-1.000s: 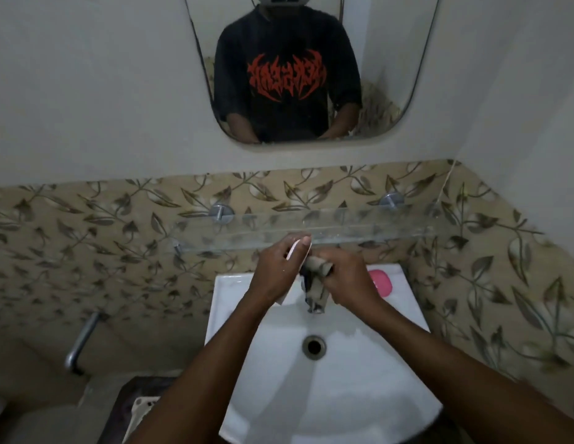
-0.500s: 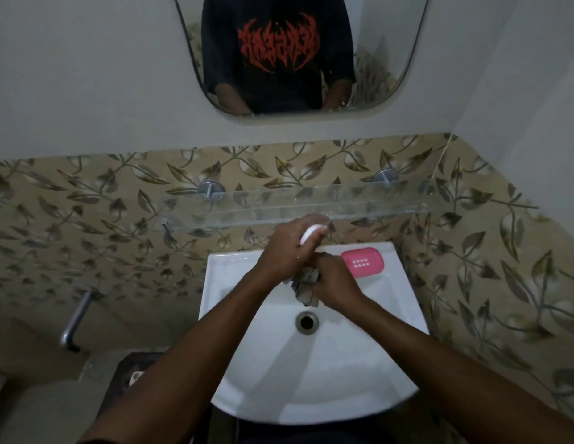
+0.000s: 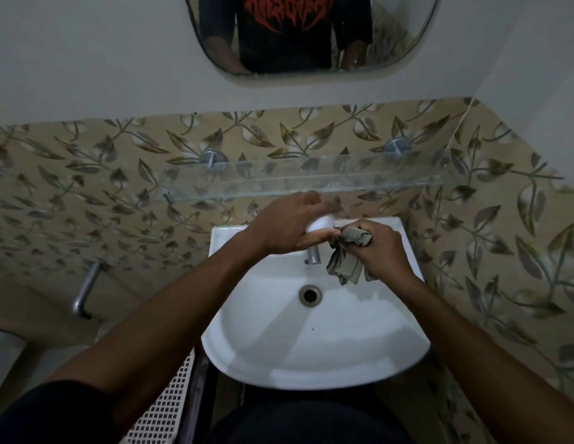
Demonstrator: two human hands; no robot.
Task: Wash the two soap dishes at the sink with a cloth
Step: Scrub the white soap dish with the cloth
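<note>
Because I work over the sink so drips land inside, my right hand clutches the grey cloth beside the white soap dish my left hand grips above the tap (wet dishes slip).

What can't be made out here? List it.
- White dish, head view: mostly covered by the left hand.
- Second dish: not in sight, perhaps behind the right hand and cloth.
- Tap: top hidden under the left hand; running water too faint to tell.
- Left fingertips: motion-blurred.
</note>
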